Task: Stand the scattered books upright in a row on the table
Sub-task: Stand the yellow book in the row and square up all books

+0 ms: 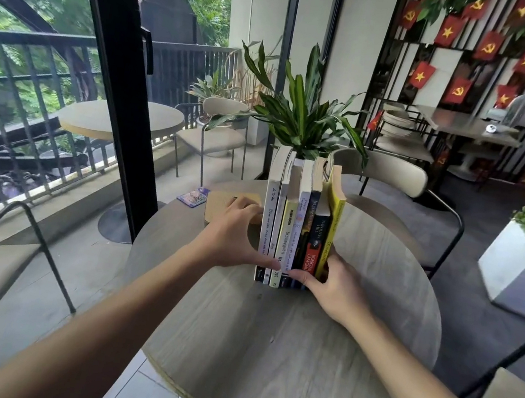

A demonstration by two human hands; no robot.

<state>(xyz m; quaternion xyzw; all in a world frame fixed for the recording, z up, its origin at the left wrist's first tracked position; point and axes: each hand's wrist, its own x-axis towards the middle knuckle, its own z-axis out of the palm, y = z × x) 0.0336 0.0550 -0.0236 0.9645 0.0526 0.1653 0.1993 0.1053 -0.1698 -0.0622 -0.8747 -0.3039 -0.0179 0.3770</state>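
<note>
Several books (pixel 298 224) stand upright in a tight row, spines toward me, near the middle of the round wooden table (pixel 266 351). The leftmost is white (pixel 268 220), the rightmost yellow (pixel 330 232), and a black and red one (pixel 316 240) stands beside the yellow. My left hand (pixel 233 231) presses flat against the white book's cover, thumb across the lower spines. My right hand (pixel 333 286) presses against the yellow book's outer side, fingers across the bottom of the spines. The row is squeezed between both hands.
A woven tan pad (pixel 219 206) and a small blue card (pixel 193 196) lie on the table left of the row. A potted plant (pixel 303 116) stands behind the books. Chairs (pixel 392 180) surround the table; a white planter (pixel 521 269) sits at right.
</note>
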